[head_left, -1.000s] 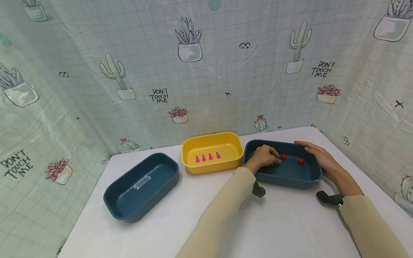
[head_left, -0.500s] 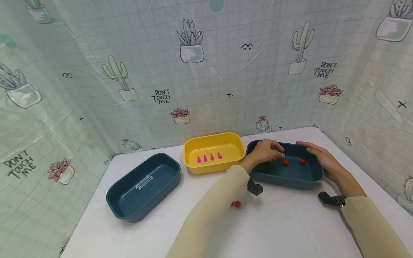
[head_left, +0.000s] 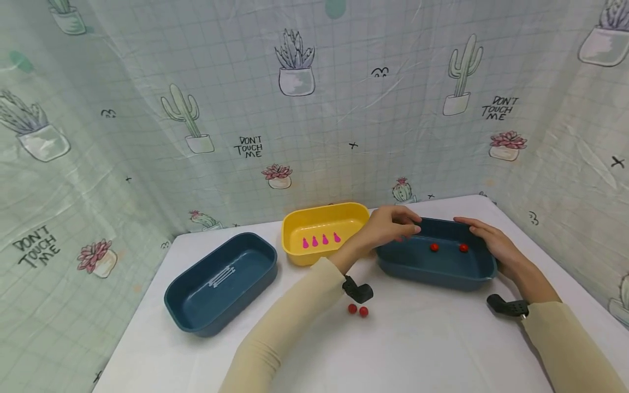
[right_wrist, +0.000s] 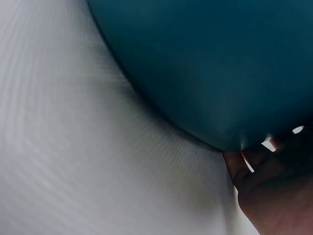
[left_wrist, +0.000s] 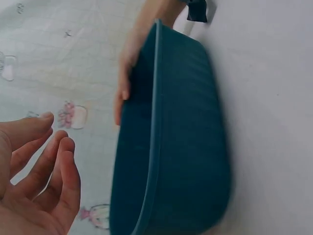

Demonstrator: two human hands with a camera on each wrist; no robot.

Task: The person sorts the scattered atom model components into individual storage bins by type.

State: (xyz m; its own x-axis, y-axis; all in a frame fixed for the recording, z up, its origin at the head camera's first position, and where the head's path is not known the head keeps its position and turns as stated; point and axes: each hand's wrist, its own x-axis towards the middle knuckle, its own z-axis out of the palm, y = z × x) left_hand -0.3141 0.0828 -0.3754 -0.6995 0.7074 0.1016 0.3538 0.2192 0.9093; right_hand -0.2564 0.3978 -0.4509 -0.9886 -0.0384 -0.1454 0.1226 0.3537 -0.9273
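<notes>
My left hand [head_left: 390, 225] hovers over the left end of the right blue tub [head_left: 437, 279], fingers loosely bent and thumb held apart from them. In the left wrist view nothing shows between the fingers [left_wrist: 70, 171] and thumb. A speck of red shows just below these fingertips in the head view. Two small red balls, a left one [head_left: 434, 247] and a right one [head_left: 463, 248], lie inside this tub. My right hand [head_left: 498, 248] holds the tub's right end, fingers over the rim at the back corner. Its palm is partly hidden by the tub in the right wrist view.
Two more red balls [head_left: 357, 310] lie on the white table [head_left: 417, 344] in front of the tub. A yellow tub [head_left: 312, 255] with several pink pear-shaped pieces stands left of it. Farther left is another blue tub [head_left: 221, 314] with several thin white sticks. Patterned cloth [head_left: 324, 120] hangs behind.
My left hand has risen out of the right blue tub and moved left, uncovering the two balls on the table. A ball inside the tub has shifted nearer the front. My right hand stays put.
</notes>
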